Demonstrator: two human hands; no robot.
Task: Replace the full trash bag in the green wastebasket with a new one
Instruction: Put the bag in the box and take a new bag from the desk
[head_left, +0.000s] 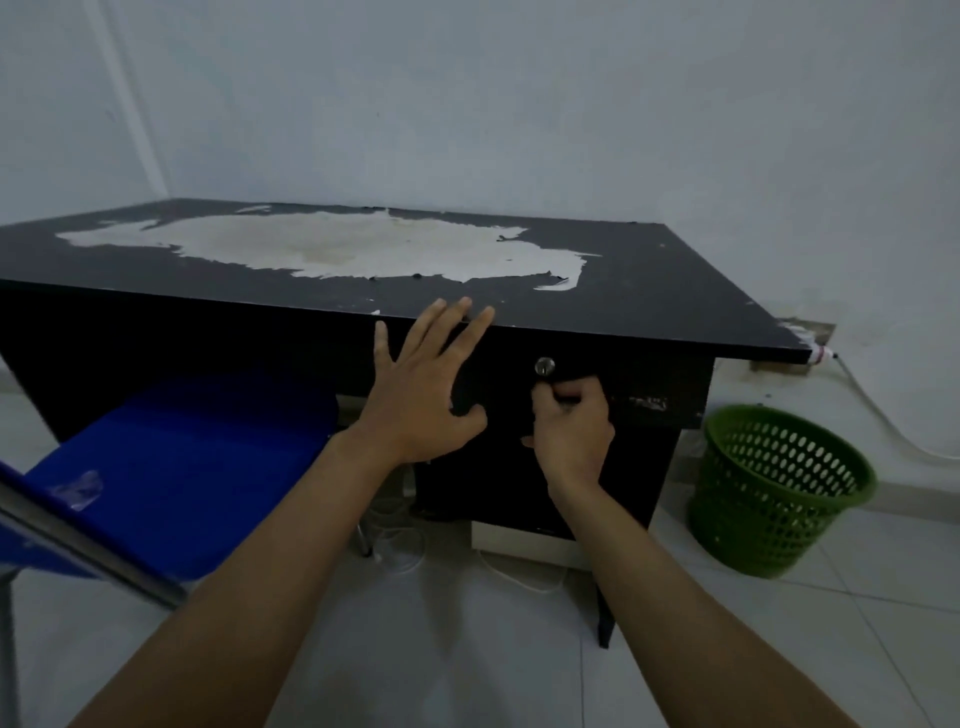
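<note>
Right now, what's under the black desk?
Under the black desk sit a blue chair, white cables on the floor and a white box. The drawer's contents are hidden; it is closed.

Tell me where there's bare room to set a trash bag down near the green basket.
The floor tiles in front of the green wastebasket are bare. The desk top is also free. It is crowded left of the desk: the blue chair, and white cables on the floor under the desk. Both hands, left hand and right hand, are at the drawer front.
</note>
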